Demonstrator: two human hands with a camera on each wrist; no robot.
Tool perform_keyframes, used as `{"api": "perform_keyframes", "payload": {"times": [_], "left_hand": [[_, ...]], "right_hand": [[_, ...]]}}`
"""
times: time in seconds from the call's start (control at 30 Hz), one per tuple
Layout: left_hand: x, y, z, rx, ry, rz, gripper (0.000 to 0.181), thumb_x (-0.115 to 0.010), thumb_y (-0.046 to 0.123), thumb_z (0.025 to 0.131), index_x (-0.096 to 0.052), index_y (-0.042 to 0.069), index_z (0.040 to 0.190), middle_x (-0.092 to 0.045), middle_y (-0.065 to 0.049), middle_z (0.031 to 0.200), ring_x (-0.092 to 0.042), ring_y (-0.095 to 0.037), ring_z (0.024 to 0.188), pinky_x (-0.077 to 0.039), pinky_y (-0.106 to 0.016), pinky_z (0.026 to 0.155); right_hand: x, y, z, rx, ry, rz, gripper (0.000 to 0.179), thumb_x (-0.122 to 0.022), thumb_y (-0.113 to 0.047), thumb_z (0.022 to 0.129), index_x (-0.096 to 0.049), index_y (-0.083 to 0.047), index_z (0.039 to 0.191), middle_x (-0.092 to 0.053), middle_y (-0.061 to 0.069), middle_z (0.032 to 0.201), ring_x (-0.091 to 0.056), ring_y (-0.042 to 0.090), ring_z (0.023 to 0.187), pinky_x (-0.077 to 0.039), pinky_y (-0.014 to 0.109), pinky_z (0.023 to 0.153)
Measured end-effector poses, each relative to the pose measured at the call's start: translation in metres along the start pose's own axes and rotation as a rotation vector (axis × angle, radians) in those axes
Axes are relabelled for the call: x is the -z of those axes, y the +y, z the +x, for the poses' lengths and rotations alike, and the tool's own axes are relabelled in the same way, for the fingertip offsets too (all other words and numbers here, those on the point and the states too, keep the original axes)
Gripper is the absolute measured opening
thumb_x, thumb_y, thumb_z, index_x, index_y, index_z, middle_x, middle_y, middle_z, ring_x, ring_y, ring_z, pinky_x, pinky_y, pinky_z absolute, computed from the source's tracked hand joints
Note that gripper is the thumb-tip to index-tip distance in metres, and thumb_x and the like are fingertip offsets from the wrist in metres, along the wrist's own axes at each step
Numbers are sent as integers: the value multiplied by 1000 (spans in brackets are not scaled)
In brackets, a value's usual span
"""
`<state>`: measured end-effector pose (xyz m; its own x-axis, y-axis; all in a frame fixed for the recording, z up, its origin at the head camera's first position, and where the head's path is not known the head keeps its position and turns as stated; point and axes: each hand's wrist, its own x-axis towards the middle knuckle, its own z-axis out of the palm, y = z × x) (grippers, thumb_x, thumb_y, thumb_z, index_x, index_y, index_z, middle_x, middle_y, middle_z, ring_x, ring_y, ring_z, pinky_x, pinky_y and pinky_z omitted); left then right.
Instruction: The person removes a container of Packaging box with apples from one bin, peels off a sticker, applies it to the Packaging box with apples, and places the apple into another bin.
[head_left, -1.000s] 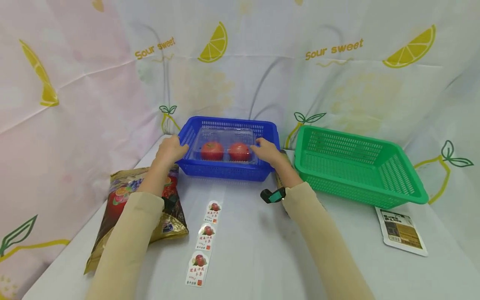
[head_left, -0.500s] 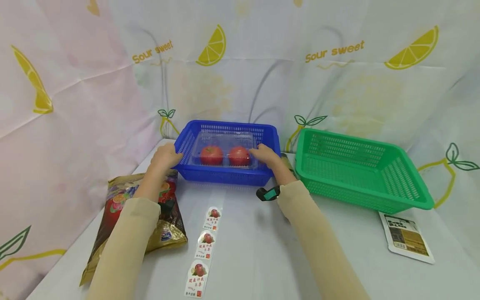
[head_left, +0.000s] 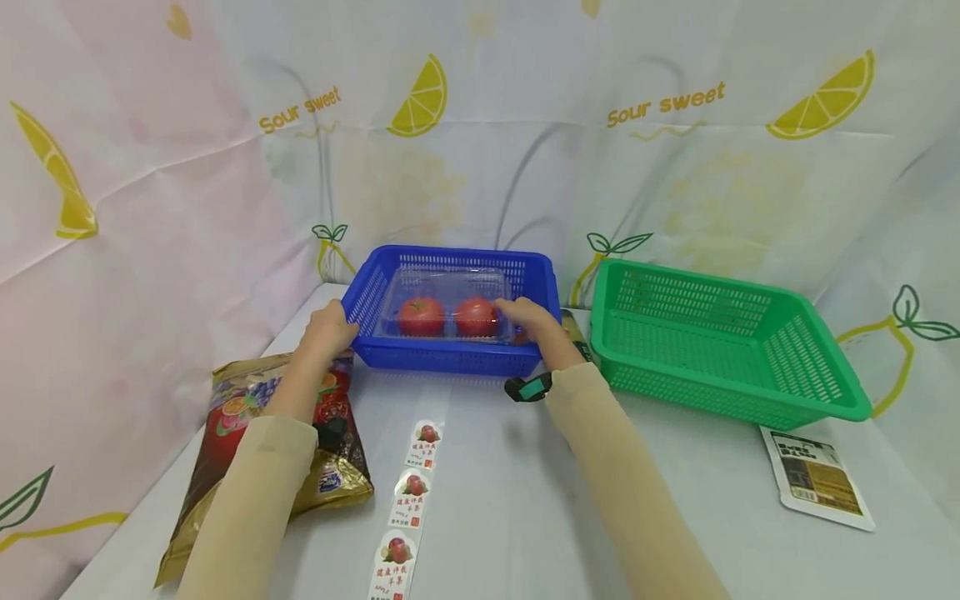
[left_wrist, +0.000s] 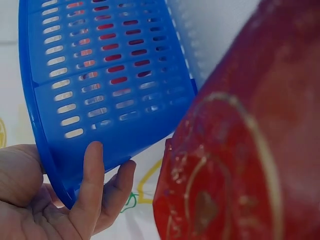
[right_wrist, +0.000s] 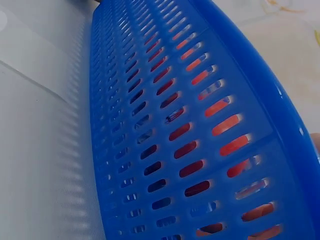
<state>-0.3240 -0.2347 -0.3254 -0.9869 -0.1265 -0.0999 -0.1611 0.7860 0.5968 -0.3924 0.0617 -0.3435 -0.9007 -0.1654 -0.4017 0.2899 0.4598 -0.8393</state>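
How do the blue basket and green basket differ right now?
The blue basket holds a clear box with two red apples inside; the green basket has no box. The left hand grips the blue basket; no hand touches the green basket. Both have slotted walls.

Left hand (left_wrist: pixel 60 212) is gripping a blue basket (left_wrist: pixel 122 142) by the rim. Something red (left_wrist: pixel 118 80) is showing through, shiny packaging (left_wrist: pixel 240 150) is hogging the right.

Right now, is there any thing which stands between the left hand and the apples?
Yes. The left hand grips the left end of the basket, so the basket's side wall stands between its fingers and the apples. Beyond it, the clear box holding them also stands between.
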Motion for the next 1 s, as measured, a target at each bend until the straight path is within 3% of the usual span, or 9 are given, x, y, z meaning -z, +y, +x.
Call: {"api": "perform_keyframes", "payload": {"times": [0.27,0.47,0.53,0.63,0.8,1.0], "left_hand": [[-2,0,-1,3,9,16,37,-41,12,93,-36,-12,120,-50,-35,107,-66,-33,71,-53,-36,59],[-1,1,-2,-1,6,98,45,-39,16,93,-31,-13,127,-49,-34,108,-60,-38,82,-48,-46,69],[-2,1,-1,-1,1,98,47,-38,15,93,-29,-14,129,-49,-35,107,-62,-34,77,-49,-43,66],[-3,1,-1,8,-4,80,47,-37,14,94,-27,-14,131,-50,-35,106,-63,-29,68,-50,-37,59],[-3,2,-1,27,-8,52,49,-33,12,94,-22,-13,134,-49,-35,106,-62,-30,69,-51,-32,54],[-3,4,-3,38,-10,43,47,-32,10,93,-23,-13,133,-48,-35,106,-62,-30,67,-51,-31,53]], "right_hand": [[1,1,2,-31,-10,154,74,-51,-27,91,-6,-1,145,-18,19,146,-30,37,129,-42,45,93],[0,-2,4,-79,3,238,79,-59,-28,85,-12,-6,145,-30,27,138,-44,41,116,-49,43,84],[1,1,15,-97,11,256,83,-62,-29,83,-11,-7,145,-31,29,136,-48,44,110,-52,44,77],[1,1,15,-101,17,269,85,-62,-28,82,-9,-8,146,-32,29,135,-51,46,105,-52,46,75],[2,-3,2,-92,0,300,85,-60,-26,83,-7,-9,146,-31,28,136,-50,47,107,-50,47,79],[1,-4,-1,-89,-6,334,82,-60,-25,85,-8,-9,146,-26,28,139,-49,44,107,-53,41,73]]}}
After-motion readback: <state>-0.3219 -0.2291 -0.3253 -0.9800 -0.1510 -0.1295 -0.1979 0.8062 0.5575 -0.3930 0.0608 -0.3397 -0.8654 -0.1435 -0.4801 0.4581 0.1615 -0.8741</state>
